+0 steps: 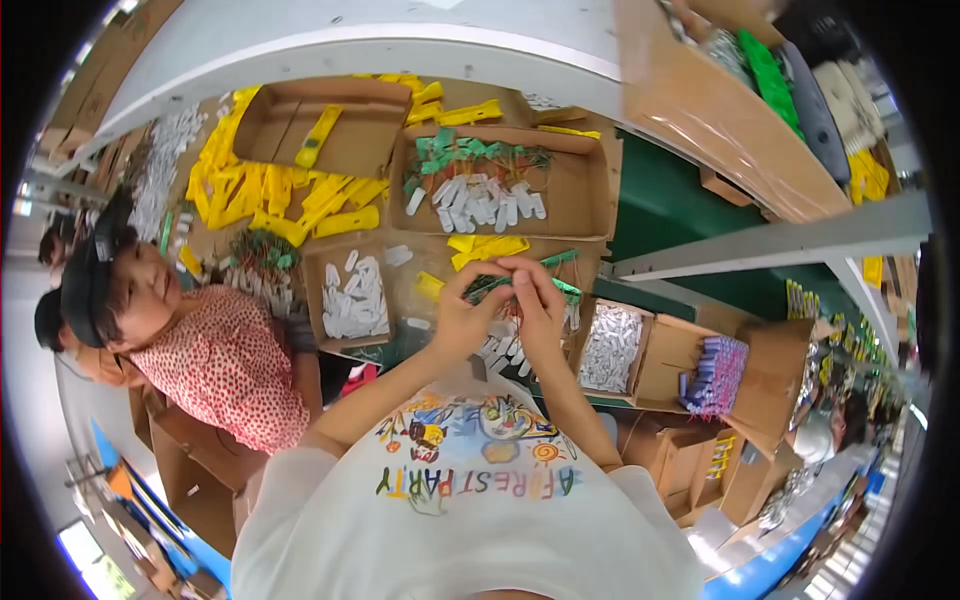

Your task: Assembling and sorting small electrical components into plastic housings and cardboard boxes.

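Note:
My left hand and my right hand meet in front of my chest, fingertips pinched together. Whatever is between them is too small and too covered by fingers to make out. Around and beneath the hands lie green circuit boards with thin wires and white oblong pieces. Just beyond, several yellow plastic casings rest on the table. Farther off stands a shallow cardboard box containing green boards wired to white oblong pieces.
Yellow casings are heaped at the far left beside another cardboard box. White pieces fill a box near my left and one at my right. Purple bundles sit farther right. A person in a dotted top is close on the left.

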`<state>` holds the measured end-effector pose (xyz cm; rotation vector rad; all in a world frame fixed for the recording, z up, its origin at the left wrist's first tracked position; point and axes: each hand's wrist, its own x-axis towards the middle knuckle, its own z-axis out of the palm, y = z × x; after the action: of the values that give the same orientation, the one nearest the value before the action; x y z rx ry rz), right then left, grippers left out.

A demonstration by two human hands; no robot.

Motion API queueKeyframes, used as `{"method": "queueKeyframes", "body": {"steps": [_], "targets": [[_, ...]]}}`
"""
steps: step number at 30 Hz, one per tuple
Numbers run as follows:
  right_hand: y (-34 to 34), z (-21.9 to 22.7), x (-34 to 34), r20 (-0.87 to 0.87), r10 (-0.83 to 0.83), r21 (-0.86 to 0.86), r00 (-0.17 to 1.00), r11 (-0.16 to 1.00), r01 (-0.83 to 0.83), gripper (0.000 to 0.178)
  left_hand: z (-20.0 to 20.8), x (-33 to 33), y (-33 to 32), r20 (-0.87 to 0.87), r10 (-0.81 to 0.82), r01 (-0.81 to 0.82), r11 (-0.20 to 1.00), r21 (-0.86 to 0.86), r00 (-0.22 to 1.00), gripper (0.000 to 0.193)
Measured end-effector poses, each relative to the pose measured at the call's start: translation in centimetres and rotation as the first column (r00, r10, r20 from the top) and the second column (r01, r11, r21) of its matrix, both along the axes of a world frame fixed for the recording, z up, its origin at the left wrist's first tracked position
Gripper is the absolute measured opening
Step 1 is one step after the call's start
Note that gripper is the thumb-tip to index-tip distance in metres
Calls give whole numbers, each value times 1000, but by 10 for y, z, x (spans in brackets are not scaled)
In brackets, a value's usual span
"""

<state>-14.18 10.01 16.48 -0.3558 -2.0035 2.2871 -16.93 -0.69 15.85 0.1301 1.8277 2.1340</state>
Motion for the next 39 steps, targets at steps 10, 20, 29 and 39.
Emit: {"method": "queueKeyframes", "body": {"steps": [10,20,29,39], "targets": [[11,17,-83,-312,-134,320,940,917,238,25,7,-72,33,-417,210,-238,971,-15,884,21],[103,-75,-113,-157,-165,425,974,879,218,17,-100,-161,-48,-233,423,-455,885,-102,875,41],[82,-192,17,45,10,917,999,396,-45,23,-135,9,-80,162,5,33,973,-229,987,26],[67,-72,29,-78,271,634,960,756,-162,24,-56,22,-54,-108,3,-51,897,-439,994,22]]}}
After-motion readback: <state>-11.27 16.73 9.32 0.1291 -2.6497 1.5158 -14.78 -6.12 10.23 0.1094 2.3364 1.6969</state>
